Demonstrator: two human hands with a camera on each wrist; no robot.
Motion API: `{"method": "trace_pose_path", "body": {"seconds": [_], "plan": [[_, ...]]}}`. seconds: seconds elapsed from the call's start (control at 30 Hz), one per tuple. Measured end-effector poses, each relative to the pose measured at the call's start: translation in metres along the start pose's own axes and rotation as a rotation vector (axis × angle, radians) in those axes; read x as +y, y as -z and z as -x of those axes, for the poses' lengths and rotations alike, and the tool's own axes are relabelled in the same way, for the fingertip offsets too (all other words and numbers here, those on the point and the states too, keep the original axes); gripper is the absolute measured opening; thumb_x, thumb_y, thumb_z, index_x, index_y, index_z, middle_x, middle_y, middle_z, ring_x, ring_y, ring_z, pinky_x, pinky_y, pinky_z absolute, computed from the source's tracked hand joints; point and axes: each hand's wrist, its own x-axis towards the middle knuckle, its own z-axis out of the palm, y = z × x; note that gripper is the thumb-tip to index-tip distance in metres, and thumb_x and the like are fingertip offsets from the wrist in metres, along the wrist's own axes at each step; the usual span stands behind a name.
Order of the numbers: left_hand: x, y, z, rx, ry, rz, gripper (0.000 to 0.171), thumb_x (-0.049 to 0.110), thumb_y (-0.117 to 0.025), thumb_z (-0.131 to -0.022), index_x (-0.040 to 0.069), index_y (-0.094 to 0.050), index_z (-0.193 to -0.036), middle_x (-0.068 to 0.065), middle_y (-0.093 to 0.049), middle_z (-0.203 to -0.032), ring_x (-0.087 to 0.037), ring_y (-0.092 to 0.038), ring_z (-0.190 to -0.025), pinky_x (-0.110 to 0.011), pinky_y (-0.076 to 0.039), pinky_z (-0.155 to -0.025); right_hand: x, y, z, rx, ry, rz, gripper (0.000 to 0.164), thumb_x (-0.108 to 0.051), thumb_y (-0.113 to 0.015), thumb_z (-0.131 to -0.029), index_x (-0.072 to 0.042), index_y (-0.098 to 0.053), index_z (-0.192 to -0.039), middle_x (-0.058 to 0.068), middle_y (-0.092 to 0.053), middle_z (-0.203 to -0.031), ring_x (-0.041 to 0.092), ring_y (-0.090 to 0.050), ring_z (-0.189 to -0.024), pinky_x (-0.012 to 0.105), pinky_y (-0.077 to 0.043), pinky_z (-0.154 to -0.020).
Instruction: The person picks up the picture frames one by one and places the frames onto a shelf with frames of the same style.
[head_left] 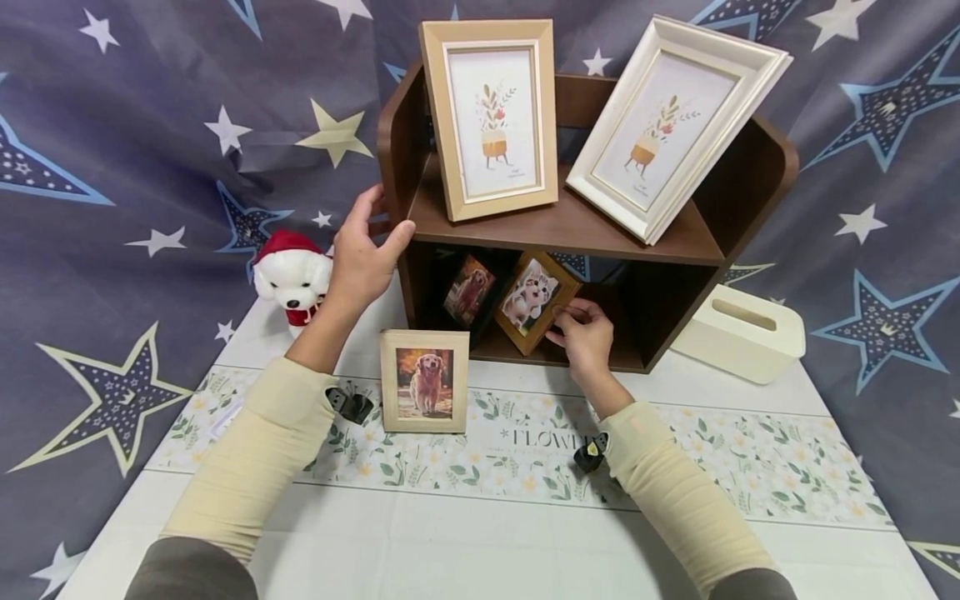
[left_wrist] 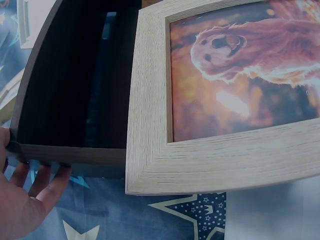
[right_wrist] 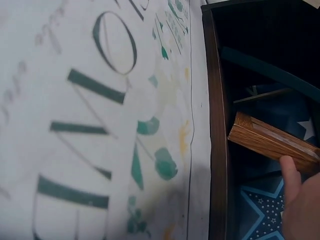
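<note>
A dark brown two-tier shelf (head_left: pixel 570 242) stands on the table. My left hand (head_left: pixel 365 250) grips the left side panel near the middle board, thumb in front; in the left wrist view its fingers (left_wrist: pixel 47 187) curl round the panel's edge. On the lower tier, my right hand (head_left: pixel 587 340) pinches the right edge of a tilted brown wooden photo frame (head_left: pixel 536 300) with a kitten picture. Its grained edge shows in the right wrist view. Left of it stands a dark photo frame (head_left: pixel 470 290) with a dog picture, its border hard to make out.
A light wood photo frame (head_left: pixel 424 423) stands before the shelf. A tan frame (head_left: pixel 491 204) and a tilted white frame (head_left: pixel 652 225) are on the upper tier. A plush dog (head_left: pixel 291 275) sits at left, a cream tissue box (head_left: pixel 742 333) at right. A floral runner (head_left: pixel 480 467) crosses the table.
</note>
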Motion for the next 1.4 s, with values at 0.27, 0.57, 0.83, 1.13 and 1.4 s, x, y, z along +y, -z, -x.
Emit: {"method": "trace_pose_path", "body": {"seconds": [0.27,0.57,0.83,1.13,1.4], "plan": [[0.0,0.001,0.0,0.001,0.006,-0.004,0.057,0.017,-0.069,-0.096,0.008,-0.049,-0.149,-0.017,-0.061,-0.138,-0.034,-0.064,-0.121,-0.049,-0.053,-0.101,-0.002,0.002,0.0,-0.012,0.007,0.075,0.024,-0.005,-0.068,-0.093,-0.001,-0.059,-0.116,0.004,-0.057,-0.103,0.017,-0.065,-0.084,0.025,-0.061,-0.063],[0.0,0.001,0.0,-0.004,0.007,-0.005,0.057,0.018,-0.068,-0.096,0.008,-0.049,-0.149,-0.017,-0.061,-0.139,-0.033,-0.064,-0.121,-0.05,-0.054,-0.1,-0.003,0.003,-0.002,-0.011,0.021,0.093,0.024,-0.005,-0.068,-0.094,-0.001,-0.06,-0.116,0.004,-0.058,-0.103,0.019,-0.065,-0.087,0.024,-0.061,-0.063],[0.0,0.001,0.0,-0.006,0.009,-0.004,0.057,0.019,-0.068,-0.096,0.008,-0.049,-0.149,-0.017,-0.061,-0.139,-0.034,-0.064,-0.122,-0.05,-0.054,-0.101,-0.005,0.01,0.0,-0.025,0.037,0.13,0.025,-0.006,-0.066,-0.094,0.0,-0.063,-0.118,0.002,-0.062,-0.102,0.016,-0.068,-0.088,0.023,-0.061,-0.062],[0.0,0.002,0.0,-0.004,-0.002,-0.012,0.057,0.018,-0.068,-0.096,0.007,-0.049,-0.149,-0.017,-0.061,-0.138,-0.034,-0.064,-0.122,-0.05,-0.054,-0.101,-0.012,0.021,0.006,-0.053,0.084,0.155,0.032,-0.004,-0.062,-0.093,0.005,-0.061,-0.124,0.0,-0.063,-0.102,0.012,-0.07,-0.092,0.022,-0.06,-0.061],[0.0,0.001,0.0,-0.007,0.002,-0.005,0.057,0.018,-0.068,-0.096,0.007,-0.049,-0.149,-0.017,-0.061,-0.139,-0.033,-0.064,-0.122,-0.05,-0.053,-0.101,-0.018,0.023,0.022,-0.169,0.066,0.201,0.033,-0.006,-0.067,-0.095,0.004,-0.061,-0.125,0.0,-0.063,-0.104,0.012,-0.069,-0.09,0.025,-0.062,-0.067]]}}
